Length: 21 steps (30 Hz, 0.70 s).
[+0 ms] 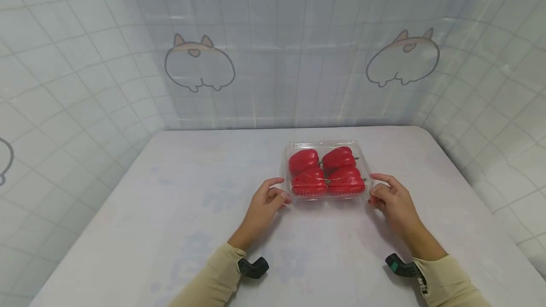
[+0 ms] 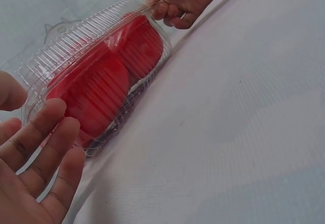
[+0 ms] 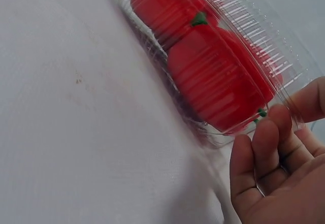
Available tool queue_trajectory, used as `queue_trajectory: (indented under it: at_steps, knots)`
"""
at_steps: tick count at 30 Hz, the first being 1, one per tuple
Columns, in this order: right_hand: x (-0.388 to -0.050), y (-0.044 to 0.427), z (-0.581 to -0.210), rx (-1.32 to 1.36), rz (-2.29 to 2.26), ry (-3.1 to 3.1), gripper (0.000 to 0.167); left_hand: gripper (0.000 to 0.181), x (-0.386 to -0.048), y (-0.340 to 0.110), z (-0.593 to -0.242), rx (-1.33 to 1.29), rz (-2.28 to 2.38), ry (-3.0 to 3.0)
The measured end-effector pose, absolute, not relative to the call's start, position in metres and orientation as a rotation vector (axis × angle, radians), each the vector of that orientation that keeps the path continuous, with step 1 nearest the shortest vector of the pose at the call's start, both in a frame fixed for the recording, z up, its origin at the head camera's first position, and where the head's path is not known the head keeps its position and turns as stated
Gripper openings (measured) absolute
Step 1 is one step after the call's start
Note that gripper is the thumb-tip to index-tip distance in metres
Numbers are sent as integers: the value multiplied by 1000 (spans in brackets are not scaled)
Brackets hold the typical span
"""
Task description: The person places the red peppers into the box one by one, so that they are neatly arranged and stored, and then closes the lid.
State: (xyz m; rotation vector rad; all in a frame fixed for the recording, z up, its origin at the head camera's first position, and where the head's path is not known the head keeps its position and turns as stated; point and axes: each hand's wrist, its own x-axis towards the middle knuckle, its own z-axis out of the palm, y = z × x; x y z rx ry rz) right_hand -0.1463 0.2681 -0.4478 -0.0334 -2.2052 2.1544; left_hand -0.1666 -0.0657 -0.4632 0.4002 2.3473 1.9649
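A clear plastic clamshell box (image 1: pixel 326 197) with a ribbed lid sits on the table, its lid down over several red bell peppers (image 1: pixel 343 180) with green stems. At the box's left side is my left hand (image 1: pixel 265 205), its fingers extended and touching or very near the wall. In the left wrist view, that hand's fingers (image 2: pixel 48 127) are spread along the plastic, with the thumb close to the lid edge. My right hand (image 1: pixel 394 205) pinches the rim at the right front corner. Seen from the right wrist, its fingers (image 3: pixel 264 148) are bent against that corner.
The white table (image 1: pixel 204 231) extends around the box, with its back edge behind it. A pale grid-patterned curtain (image 1: pixel 277 60) with cartoon animal drawings surrounds the back and sides. Dark wrist devices (image 1: pixel 253 267) sit at both sleeves.
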Motion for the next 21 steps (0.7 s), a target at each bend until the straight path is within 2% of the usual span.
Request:
queue_trajectory:
  at_steps: [21]
  knots:
    - [-147, 259, -448, -127, 2100, -2178, 32, 42, -165, -61, -463, 417, 2006, 2311]
